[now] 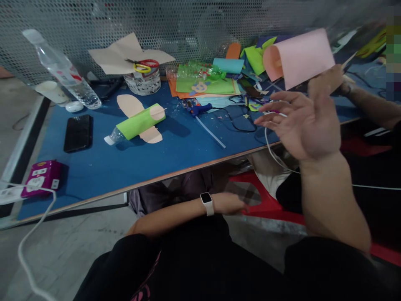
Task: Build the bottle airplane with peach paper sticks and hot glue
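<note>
My right hand [305,123] is raised over the table's near edge, palm toward me and fingers spread. Its thumb points up against the lower edge of a curled pink sheet of paper [300,56]. I cannot tell whether the thumb grips the sheet; another person's hand [346,85] sits just behind it. My left hand [232,204], with a white watch [207,203] on its wrist, lies low under the table edge above my lap, fingers stretched flat and holding nothing. A white cable [271,146] loops below my right hand.
The blue table [103,167] holds a green-wrapped bottle with peach wings [138,123], a black phone [78,133], a clear water bottle [65,75], scissors [144,64] on a container, a blue glue gun [200,109] and a pile of coloured paper [216,81]. A purple power strip [42,175] lies at the near left. A red stool [266,205] stands below.
</note>
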Tool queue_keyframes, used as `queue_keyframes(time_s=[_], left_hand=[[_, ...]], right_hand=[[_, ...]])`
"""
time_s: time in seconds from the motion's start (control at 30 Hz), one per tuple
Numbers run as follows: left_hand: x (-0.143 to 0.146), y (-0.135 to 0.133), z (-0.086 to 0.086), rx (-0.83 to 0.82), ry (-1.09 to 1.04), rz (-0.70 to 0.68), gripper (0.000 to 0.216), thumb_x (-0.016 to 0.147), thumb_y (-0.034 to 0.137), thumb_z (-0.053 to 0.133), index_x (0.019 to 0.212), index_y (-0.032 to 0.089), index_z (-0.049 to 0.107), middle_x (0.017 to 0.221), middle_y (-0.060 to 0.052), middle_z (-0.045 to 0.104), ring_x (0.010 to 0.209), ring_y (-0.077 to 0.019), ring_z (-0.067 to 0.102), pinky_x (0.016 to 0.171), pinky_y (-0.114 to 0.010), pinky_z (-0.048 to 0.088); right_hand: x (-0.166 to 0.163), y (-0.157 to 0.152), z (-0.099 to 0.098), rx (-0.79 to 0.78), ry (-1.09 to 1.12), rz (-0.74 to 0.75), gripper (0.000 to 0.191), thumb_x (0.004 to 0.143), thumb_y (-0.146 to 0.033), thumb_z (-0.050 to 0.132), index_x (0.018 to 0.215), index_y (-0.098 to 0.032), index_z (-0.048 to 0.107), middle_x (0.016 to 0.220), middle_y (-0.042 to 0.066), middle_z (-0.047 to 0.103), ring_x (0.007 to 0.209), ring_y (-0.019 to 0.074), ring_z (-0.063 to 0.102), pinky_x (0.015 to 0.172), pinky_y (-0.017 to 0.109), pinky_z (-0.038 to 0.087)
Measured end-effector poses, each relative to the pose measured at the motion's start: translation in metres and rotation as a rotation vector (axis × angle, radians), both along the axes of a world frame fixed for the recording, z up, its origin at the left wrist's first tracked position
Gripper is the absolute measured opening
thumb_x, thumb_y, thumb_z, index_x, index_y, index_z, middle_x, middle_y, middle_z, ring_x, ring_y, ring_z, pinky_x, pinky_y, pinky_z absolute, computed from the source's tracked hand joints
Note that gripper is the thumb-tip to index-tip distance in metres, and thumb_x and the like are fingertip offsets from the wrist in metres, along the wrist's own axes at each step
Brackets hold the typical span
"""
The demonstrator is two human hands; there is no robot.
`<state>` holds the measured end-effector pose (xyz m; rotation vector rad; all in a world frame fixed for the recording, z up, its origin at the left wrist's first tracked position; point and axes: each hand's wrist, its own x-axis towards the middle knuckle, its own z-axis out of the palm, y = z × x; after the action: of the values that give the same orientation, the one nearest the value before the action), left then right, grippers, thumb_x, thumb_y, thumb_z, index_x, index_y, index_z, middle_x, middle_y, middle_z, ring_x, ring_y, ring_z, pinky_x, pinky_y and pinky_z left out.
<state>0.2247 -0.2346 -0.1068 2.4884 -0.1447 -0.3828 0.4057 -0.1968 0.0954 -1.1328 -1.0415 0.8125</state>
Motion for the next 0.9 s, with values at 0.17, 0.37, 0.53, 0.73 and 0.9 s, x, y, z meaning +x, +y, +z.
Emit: queue_keyframes(time_s=[0.17,0.37,0.53,0.73,0.9], left_hand=[[0.002,0.036,0.034,0.248,-0.443,-0.002,0.055,0.114,0.002,0.056,0.166,0.016,0.067,0.148,-0.019,0.081,0.134,-0.0272,0.080,0.118,-0.043,0.057],[-0.019,0.063,0.086,0.466,-0.583,0.068,0.031,0.112,0.004,0.068,0.139,0.015,0.079,0.102,-0.007,0.089,0.104,-0.0221,0.086,0.127,-0.041,0.053],[-0.049,0.068,0.120,0.577,-0.701,0.146,0.023,0.117,0.008,0.061,0.127,0.012,0.081,0.093,-0.006,0.086,0.106,-0.0227,0.085,0.132,-0.041,0.055],[-0.082,0.081,0.138,0.487,-1.092,0.451,0.027,0.126,0.031,0.059,0.138,0.016,0.078,0.100,-0.005,0.088,0.098,-0.0203,0.086,0.111,-0.041,0.071],[-0.106,0.098,0.147,0.457,-1.206,0.477,0.026,0.122,0.037,0.071,0.140,0.019,0.077,0.113,-0.006,0.091,0.109,-0.0220,0.088,0.103,-0.036,0.072]], right_hand=[[-0.018,-0.005,0.006,-0.003,0.009,-0.007,0.057,0.109,-0.079,0.061,0.106,-0.031,0.091,0.109,0.010,0.086,0.107,0.0327,0.079,0.106,0.053,0.066],[-0.025,-0.005,0.013,-0.018,0.098,0.121,0.074,0.104,-0.092,0.055,0.120,-0.029,0.090,0.119,0.010,0.088,0.115,0.0356,0.081,0.106,0.053,0.068],[-0.043,-0.003,0.013,0.006,0.141,0.213,0.076,0.102,-0.093,0.051,0.136,-0.034,0.084,0.135,0.008,0.088,0.134,0.0369,0.079,0.120,0.056,0.062],[-0.079,0.005,0.012,-0.025,0.219,0.422,0.082,0.095,-0.100,0.055,0.152,-0.043,0.070,0.156,0.003,0.080,0.152,0.0367,0.071,0.125,0.061,0.059],[-0.100,0.022,0.003,-0.005,0.281,0.622,0.085,0.095,-0.098,0.058,0.161,-0.045,0.063,0.170,0.002,0.072,0.175,0.0364,0.049,0.134,0.064,0.053]])
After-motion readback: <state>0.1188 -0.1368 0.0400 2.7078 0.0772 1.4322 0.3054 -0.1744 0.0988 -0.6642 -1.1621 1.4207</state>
